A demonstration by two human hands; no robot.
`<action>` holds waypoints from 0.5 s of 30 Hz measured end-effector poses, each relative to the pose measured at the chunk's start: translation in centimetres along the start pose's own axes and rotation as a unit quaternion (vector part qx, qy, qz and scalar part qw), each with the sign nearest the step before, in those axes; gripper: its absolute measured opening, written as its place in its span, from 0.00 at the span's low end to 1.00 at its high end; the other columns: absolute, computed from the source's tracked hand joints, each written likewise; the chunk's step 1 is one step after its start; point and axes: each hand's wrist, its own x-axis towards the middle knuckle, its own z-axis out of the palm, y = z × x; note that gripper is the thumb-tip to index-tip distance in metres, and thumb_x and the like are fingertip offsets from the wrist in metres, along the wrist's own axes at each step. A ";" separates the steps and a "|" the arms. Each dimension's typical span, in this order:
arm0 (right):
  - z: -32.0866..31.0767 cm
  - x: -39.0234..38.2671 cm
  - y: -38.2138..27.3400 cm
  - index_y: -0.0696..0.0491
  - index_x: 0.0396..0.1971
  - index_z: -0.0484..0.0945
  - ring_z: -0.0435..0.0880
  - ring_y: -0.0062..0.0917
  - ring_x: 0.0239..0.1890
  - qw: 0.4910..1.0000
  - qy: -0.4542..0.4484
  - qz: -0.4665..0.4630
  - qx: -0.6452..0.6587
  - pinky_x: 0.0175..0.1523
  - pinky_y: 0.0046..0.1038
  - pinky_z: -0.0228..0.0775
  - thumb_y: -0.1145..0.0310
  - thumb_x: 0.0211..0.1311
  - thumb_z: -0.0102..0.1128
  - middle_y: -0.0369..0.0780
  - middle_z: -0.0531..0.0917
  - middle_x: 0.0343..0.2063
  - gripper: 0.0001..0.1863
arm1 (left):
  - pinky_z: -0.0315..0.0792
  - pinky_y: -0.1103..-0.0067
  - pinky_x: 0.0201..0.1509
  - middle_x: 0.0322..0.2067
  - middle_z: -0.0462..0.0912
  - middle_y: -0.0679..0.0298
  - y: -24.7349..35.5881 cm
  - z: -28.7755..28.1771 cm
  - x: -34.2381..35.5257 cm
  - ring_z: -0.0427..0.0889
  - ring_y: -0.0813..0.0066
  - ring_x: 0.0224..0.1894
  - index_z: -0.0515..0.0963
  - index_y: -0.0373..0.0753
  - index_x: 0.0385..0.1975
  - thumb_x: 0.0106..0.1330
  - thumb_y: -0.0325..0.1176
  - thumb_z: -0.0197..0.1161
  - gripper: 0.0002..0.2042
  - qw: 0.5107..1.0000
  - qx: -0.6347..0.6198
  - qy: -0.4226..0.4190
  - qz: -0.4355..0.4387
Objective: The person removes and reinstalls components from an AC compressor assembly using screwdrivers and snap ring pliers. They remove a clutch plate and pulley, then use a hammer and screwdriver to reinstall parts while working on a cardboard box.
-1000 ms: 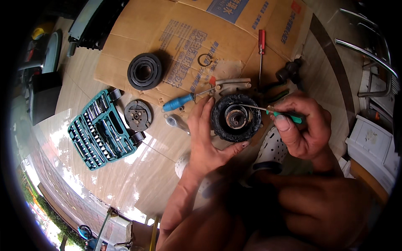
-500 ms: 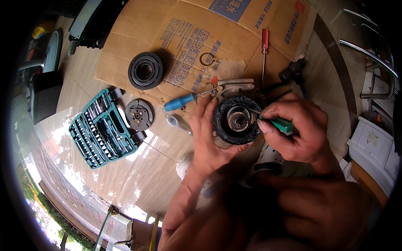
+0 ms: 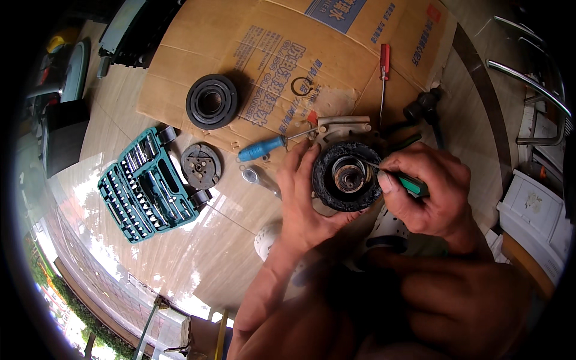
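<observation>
In front of me is a compressor with a pale metal body (image 3: 345,125) and a black, greasy ring-shaped coil (image 3: 321,191) facing up. A worn metal shaft and hub (image 3: 350,179) show in the ring's centre. My left hand (image 3: 303,207) wraps round the compressor's left side, its thumb along the near rim. Pinched in my right hand (image 3: 435,189) is a green-handled screwdriver (image 3: 413,185). Its thin shank reaches over the ring's right rim toward the hub; where exactly the tip touches is hard to make out.
On the cardboard (image 3: 198,48) lie a black pulley (image 3: 201,111), a snap ring (image 3: 302,87), a red screwdriver (image 3: 384,66) and a blue screwdriver (image 3: 263,148). A round clutch plate (image 3: 201,166), ratchet (image 3: 255,177) and green socket set (image 3: 147,192) sit left. A black tool (image 3: 423,108) lies right.
The compressor and both hands have shifted slightly right and toward me, partly with the whole view. The screwdriver stays at the ring's right side; both grips are kept.
</observation>
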 end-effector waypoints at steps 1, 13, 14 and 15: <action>0.0 0.1 -0.1 0.59 0.37 0.81 0.87 0.31 0.26 1.000 -0.001 0.007 -0.002 0.31 0.29 0.77 0.78 0.59 0.70 0.44 0.87 0.28 0.08 | 0.63 0.56 0.74 0.70 0.64 0.42 0.1 0.0 0.1 0.65 0.41 0.71 0.64 0.35 0.72 0.38 0.47 0.90 0.58 1.000 -0.001 -0.002 0.000; 1.2 0.1 0.3 0.58 0.28 0.80 0.76 0.34 0.16 0.998 -0.033 -0.046 0.020 0.22 0.33 0.65 0.76 0.62 0.67 0.41 0.78 0.19 0.05 | 0.65 0.57 0.72 0.67 0.65 0.41 -0.8 1.6 0.7 0.66 0.40 0.69 0.67 0.36 0.67 0.37 0.45 0.90 0.53 0.999 0.028 0.018 0.002; 1.4 0.0 0.4 0.58 0.28 0.79 0.73 0.32 0.15 0.998 -0.025 -0.056 0.023 0.21 0.32 0.63 0.76 0.62 0.66 0.39 0.76 0.18 0.05 | 0.66 0.57 0.71 0.66 0.65 0.41 -0.9 1.7 0.7 0.67 0.40 0.69 0.68 0.36 0.66 0.37 0.45 0.90 0.52 0.999 0.031 0.020 0.008; 1.6 -0.2 0.4 0.58 0.28 0.79 0.73 0.31 0.15 0.998 -0.028 -0.059 0.024 0.21 0.32 0.63 0.76 0.62 0.66 0.39 0.76 0.17 0.05 | 0.67 0.57 0.71 0.66 0.66 0.41 -1.1 1.7 0.7 0.67 0.40 0.69 0.68 0.36 0.65 0.37 0.45 0.90 0.52 0.999 0.042 0.015 0.009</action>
